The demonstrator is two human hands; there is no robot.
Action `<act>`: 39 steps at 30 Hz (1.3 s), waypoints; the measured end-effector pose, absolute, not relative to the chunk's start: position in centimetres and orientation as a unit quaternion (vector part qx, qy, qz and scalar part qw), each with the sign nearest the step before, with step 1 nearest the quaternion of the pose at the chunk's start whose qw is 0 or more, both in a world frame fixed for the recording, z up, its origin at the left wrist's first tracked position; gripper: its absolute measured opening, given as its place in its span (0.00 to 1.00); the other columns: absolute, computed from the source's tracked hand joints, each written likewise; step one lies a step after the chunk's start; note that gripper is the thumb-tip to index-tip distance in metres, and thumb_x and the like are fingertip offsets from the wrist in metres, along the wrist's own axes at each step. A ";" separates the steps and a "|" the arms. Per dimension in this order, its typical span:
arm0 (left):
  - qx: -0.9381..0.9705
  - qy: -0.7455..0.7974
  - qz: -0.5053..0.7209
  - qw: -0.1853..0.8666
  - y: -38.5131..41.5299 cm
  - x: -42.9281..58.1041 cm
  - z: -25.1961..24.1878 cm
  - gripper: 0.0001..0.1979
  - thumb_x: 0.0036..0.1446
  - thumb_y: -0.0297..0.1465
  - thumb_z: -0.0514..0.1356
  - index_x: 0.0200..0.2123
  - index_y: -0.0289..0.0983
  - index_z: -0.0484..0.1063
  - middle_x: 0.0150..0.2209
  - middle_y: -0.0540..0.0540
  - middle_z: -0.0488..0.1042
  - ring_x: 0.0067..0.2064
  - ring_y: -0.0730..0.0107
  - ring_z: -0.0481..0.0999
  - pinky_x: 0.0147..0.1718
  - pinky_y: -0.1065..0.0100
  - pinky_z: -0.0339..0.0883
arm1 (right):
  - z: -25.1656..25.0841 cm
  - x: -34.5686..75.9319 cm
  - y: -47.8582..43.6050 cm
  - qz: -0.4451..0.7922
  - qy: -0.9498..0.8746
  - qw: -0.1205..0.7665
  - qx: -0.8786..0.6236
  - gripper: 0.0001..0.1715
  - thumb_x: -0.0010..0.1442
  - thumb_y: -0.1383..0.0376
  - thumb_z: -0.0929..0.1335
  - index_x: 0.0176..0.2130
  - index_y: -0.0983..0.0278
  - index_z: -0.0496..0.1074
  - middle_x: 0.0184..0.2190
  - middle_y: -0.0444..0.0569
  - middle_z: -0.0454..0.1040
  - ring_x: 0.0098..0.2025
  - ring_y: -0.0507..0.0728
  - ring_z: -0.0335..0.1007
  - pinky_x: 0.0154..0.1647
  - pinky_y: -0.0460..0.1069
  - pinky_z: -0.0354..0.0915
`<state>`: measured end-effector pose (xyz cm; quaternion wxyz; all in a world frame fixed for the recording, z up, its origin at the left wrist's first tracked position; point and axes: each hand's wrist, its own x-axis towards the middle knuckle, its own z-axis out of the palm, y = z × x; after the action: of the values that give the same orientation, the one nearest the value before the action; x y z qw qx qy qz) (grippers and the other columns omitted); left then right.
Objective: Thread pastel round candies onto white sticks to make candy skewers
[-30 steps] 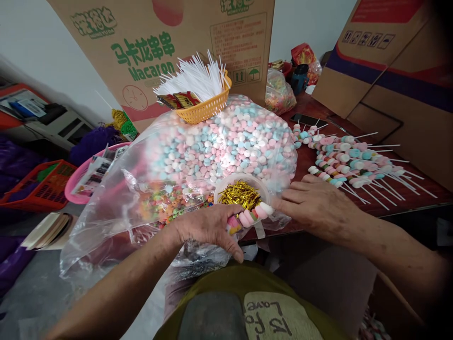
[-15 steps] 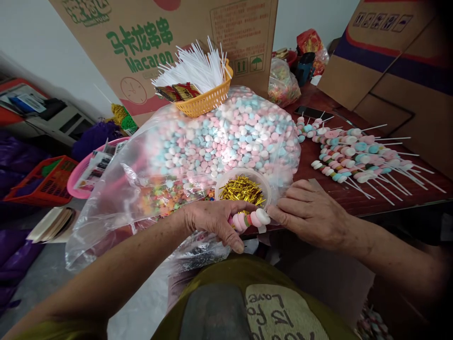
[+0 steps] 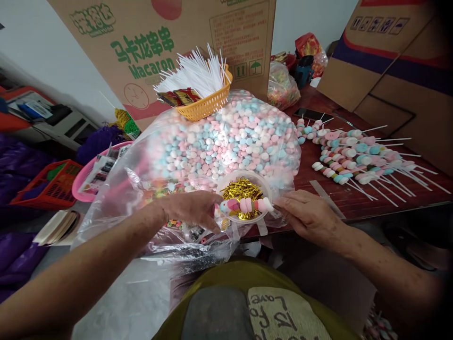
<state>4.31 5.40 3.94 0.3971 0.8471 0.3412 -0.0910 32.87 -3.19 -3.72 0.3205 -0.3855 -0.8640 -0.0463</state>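
A skewer of pink, white, green and blue candies (image 3: 247, 205) lies level over a white tub (image 3: 268, 189) of gold twist ties (image 3: 242, 189). My right hand (image 3: 307, 215) pinches its right end, at the white candy. My left hand (image 3: 194, 208) is at its left end, slightly blurred, thumb and fingers apart; whether they touch the candies is hard to tell. Beneath and behind my left hand spreads a large clear bag (image 3: 226, 141) of pastel candies. Small colourful rings (image 3: 175, 224) show beside my left wrist.
Finished candy skewers (image 3: 357, 156) are piled on the red table (image 3: 304, 186) at right. An orange basket (image 3: 205, 106) of white sticks stands behind the bag, before a carton (image 3: 198, 28). A pink basin (image 3: 83, 186) and red crate (image 3: 46, 189) are at left.
My left hand has moved left and uncovered more of the skewer, including its blue and pink left end. My right hand still pinches the right end.
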 end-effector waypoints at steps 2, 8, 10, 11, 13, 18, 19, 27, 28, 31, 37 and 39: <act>0.841 0.370 -0.149 0.365 4.5 4.9 3.5 0.09 0.50 0.36 0.64 0.35 0.40 0.75 0.26 0.51 0.76 0.25 0.72 0.72 0.23 0.73 0.61 | -3.4 32.8 -3.2 -0.032 -0.871 0.306 -0.383 0.11 0.61 0.73 0.61 0.38 0.65 0.71 0.30 0.50 0.74 0.32 0.54 0.68 0.34 0.48 0.62; 0.877 0.447 -0.178 0.004 2.2 7.3 2.6 0.08 0.54 0.27 0.56 0.38 0.37 0.71 0.28 0.46 0.76 0.32 0.65 0.74 0.31 0.67 0.62 | -1.5 33.1 -2.9 0.193 -0.871 0.186 -0.412 0.16 0.65 0.66 0.58 0.30 0.65 0.70 0.23 0.45 0.69 0.25 0.51 0.64 0.27 0.45 0.56; 0.881 0.439 -0.172 -0.025 1.9 7.6 2.5 0.08 0.55 0.27 0.55 0.39 0.35 0.71 0.29 0.44 0.76 0.33 0.62 0.74 0.32 0.66 0.62 | -1.1 33.0 -2.8 0.225 -0.863 0.194 -0.409 0.18 0.66 0.64 0.57 0.30 0.65 0.70 0.22 0.45 0.69 0.25 0.51 0.63 0.26 0.45 0.55; 0.879 0.448 -0.161 -0.012 1.9 7.6 2.4 0.09 0.56 0.31 0.56 0.39 0.35 0.71 0.29 0.43 0.76 0.33 0.61 0.74 0.32 0.65 0.62 | -1.1 32.9 -2.8 0.216 -0.862 0.206 -0.410 0.18 0.67 0.63 0.57 0.31 0.65 0.70 0.23 0.45 0.69 0.25 0.51 0.63 0.26 0.45 0.55; 0.867 0.477 -0.129 0.058 1.9 7.4 2.3 0.14 0.56 0.39 0.58 0.39 0.35 0.71 0.30 0.43 0.76 0.32 0.62 0.74 0.30 0.67 0.62 | -1.3 32.7 -2.7 0.138 -0.869 0.234 -0.414 0.15 0.66 0.65 0.58 0.33 0.65 0.70 0.25 0.46 0.71 0.27 0.51 0.64 0.27 0.45 0.55; 0.822 0.435 -0.061 0.362 2.6 6.4 1.7 0.18 0.46 0.43 0.66 0.37 0.39 0.73 0.31 0.51 0.76 0.33 0.69 0.73 0.31 0.72 0.62 | -1.4 32.6 -2.8 -0.177 -0.885 0.272 -0.335 0.10 0.61 0.74 0.61 0.40 0.66 0.69 0.28 0.48 0.73 0.29 0.53 0.64 0.30 0.49 0.53; 0.805 0.419 -0.064 0.415 2.8 6.2 1.6 0.17 0.46 0.43 0.67 0.36 0.39 0.74 0.30 0.52 0.76 0.31 0.71 0.73 0.30 0.72 0.62 | -1.1 32.7 -2.9 -0.207 -0.890 0.269 -0.305 0.10 0.61 0.74 0.62 0.42 0.66 0.68 0.28 0.48 0.73 0.30 0.54 0.63 0.30 0.50 0.53; 0.672 0.359 -0.083 0.642 2.9 5.7 0.6 0.16 0.43 0.39 0.69 0.32 0.36 0.71 0.23 0.54 0.70 0.21 0.78 0.66 0.22 0.74 0.60 | 0.2 34.0 -3.2 -0.204 -0.910 0.269 -0.240 0.08 0.62 0.74 0.62 0.43 0.69 0.66 0.29 0.50 0.72 0.30 0.54 0.60 0.31 0.51 0.55; 0.677 0.370 -0.086 0.630 2.8 5.9 0.5 0.17 0.42 0.39 0.69 0.32 0.36 0.71 0.22 0.55 0.69 0.21 0.79 0.65 0.21 0.75 0.59 | 0.2 33.9 -3.3 -0.203 -0.911 0.266 -0.242 0.09 0.62 0.74 0.62 0.43 0.69 0.66 0.29 0.50 0.72 0.30 0.54 0.60 0.31 0.51 0.56; 0.699 0.394 -0.092 0.589 2.7 6.4 0.7 0.17 0.41 0.40 0.69 0.31 0.36 0.70 0.21 0.56 0.67 0.19 0.79 0.63 0.19 0.76 0.57 | 0.2 33.6 -3.4 -0.216 -0.908 0.263 -0.244 0.10 0.61 0.75 0.63 0.44 0.69 0.66 0.29 0.49 0.72 0.31 0.54 0.61 0.32 0.52 0.57; 0.665 0.392 -0.120 0.624 2.6 6.8 1.6 0.17 0.40 0.39 0.70 0.28 0.36 0.69 0.19 0.56 0.68 0.19 0.79 0.64 0.16 0.76 0.56 | 0.5 33.5 -3.5 -0.278 -0.901 0.256 -0.212 0.11 0.59 0.74 0.65 0.44 0.70 0.69 0.31 0.50 0.72 0.33 0.56 0.64 0.35 0.55 0.61; 0.637 0.379 -0.150 0.655 2.5 6.9 1.4 0.17 0.38 0.38 0.71 0.27 0.36 0.69 0.18 0.56 0.68 0.17 0.79 0.64 0.15 0.76 0.57 | 0.6 33.5 -3.7 -0.304 -0.894 0.265 -0.197 0.10 0.59 0.72 0.65 0.42 0.68 0.71 0.33 0.50 0.71 0.34 0.55 0.64 0.36 0.55 0.61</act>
<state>6.88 2.52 1.45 0.6546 0.6368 0.3788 -0.1501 33.52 -3.68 0.63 0.2646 -0.1967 -0.8939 -0.3036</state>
